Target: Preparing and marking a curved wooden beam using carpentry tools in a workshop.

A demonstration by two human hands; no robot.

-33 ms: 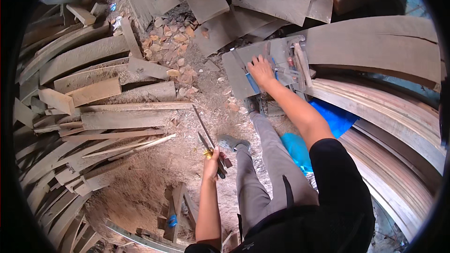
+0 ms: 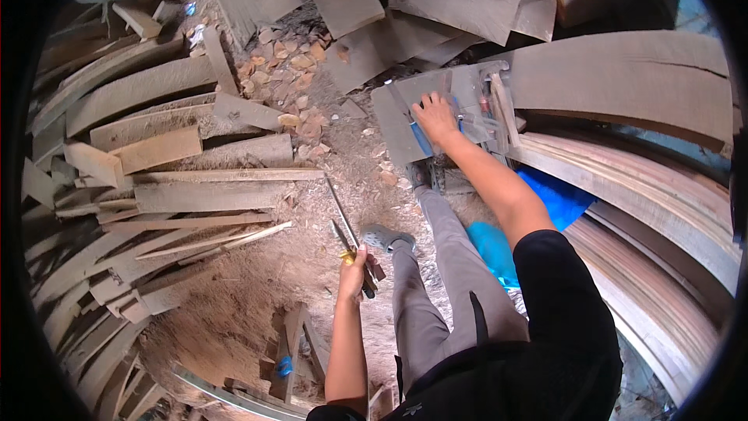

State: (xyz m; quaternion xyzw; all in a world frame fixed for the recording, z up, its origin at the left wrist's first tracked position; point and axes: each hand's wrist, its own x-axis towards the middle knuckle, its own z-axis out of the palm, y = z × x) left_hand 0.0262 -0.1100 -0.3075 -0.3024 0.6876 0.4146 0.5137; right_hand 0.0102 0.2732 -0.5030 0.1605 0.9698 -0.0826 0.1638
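Observation:
My left hand (image 2: 352, 276) is closed around long metal tools near the lower middle: a long thin bar (image 2: 341, 207), a shorter pointed blade (image 2: 337, 232) and a yellow handle (image 2: 346, 256). My right hand (image 2: 436, 120) rests with fingers bent and apart on tools lying on a grey board (image 2: 388, 129). A blue handle (image 2: 421, 137) shows beside its fingers; what lies under the fingertips is partly hidden. Just right of them are a red-handled tool (image 2: 484, 104) and a wooden-handled tool (image 2: 508, 115), probably a hammer.
Stacked offcuts (image 2: 156, 152) fill the left, long planks (image 2: 639, 210) the right, and loose boards (image 2: 452, 4) the back. Wood chips (image 2: 288, 70) cover the ground. Blue plastic sheeting (image 2: 549, 191) lies under the planks. My feet (image 2: 386, 238) are below the board.
The view has shifted very slightly, with the scene a little lower and further right in the picture. Both hands stay in the same places on the same things.

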